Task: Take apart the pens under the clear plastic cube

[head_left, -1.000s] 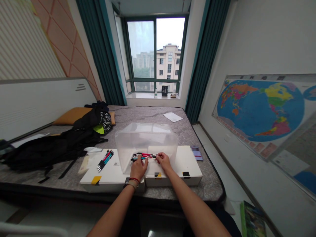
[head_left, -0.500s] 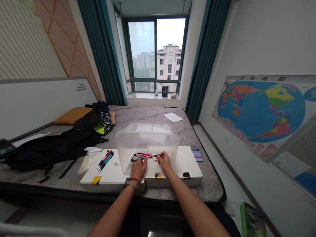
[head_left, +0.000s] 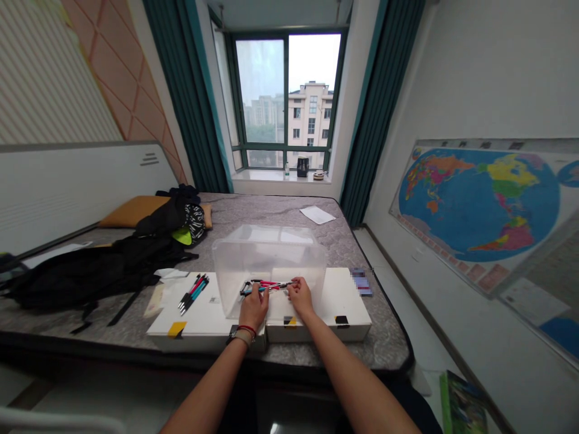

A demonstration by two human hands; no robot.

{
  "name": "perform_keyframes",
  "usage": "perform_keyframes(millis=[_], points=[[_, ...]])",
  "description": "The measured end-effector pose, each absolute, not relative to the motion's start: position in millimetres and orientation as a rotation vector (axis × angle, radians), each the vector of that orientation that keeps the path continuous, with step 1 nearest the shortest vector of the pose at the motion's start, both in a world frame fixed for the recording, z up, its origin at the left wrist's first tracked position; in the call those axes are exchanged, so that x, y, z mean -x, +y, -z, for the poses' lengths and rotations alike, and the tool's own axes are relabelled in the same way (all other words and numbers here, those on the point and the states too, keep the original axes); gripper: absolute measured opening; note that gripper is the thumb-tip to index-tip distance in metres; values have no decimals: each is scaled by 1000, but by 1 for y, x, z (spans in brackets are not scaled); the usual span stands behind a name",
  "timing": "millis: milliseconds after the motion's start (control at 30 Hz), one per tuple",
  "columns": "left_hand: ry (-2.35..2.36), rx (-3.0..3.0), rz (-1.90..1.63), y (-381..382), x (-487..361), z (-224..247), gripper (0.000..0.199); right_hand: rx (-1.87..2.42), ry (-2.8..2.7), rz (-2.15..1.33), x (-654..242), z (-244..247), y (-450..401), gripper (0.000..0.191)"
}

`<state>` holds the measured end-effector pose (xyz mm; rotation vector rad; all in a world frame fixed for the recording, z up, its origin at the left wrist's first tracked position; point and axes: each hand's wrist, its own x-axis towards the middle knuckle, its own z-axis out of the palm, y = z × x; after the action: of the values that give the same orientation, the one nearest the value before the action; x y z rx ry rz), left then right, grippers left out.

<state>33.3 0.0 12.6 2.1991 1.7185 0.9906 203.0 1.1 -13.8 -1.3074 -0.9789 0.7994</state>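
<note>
A clear plastic box (head_left: 301,256) lies on its side with its open face toward me. Just inside it are several pens (head_left: 266,283), red, blue and dark. A slim pen (head_left: 283,285) with a silvery part spans the gap between my two hands. My left hand (head_left: 254,308) is closed, thumb and fingers pinching the pen's left end. On the other end, the fingertips of my right hand (head_left: 300,296) are pinched together. Fine details at the fingertips are too small to make out. To the left, a row of black, red and blue pens (head_left: 194,293) rests on a white box.
Two white cardboard boxes (head_left: 203,322) with yellow and black tape stand side by side on the mattress (head_left: 257,208). Black bags and clothing (head_left: 113,265) lie on the left. A paper sheet (head_left: 318,214) is farther back, and a blurred bluish item (head_left: 362,282) lies right.
My right hand's fingers have shifted slightly at the pen's right end. My left hand, the clear box and the row of pens stay where they were.
</note>
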Motion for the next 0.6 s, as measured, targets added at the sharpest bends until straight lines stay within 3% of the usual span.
perform_keyframes(millis=[133, 333, 600], points=[[1722, -2213, -960, -1, -34, -14, 25, 1329, -1042, -772, -203, 10, -3, 20], [1722, -2300, -824, -2, -34, -16, 33, 1246, -1192, -895, -204, -4, -9, 38], [1731, -2367, -795, -1, -34, -13, 35, 1218, -1174, -939, -207, -6, -9, 21]])
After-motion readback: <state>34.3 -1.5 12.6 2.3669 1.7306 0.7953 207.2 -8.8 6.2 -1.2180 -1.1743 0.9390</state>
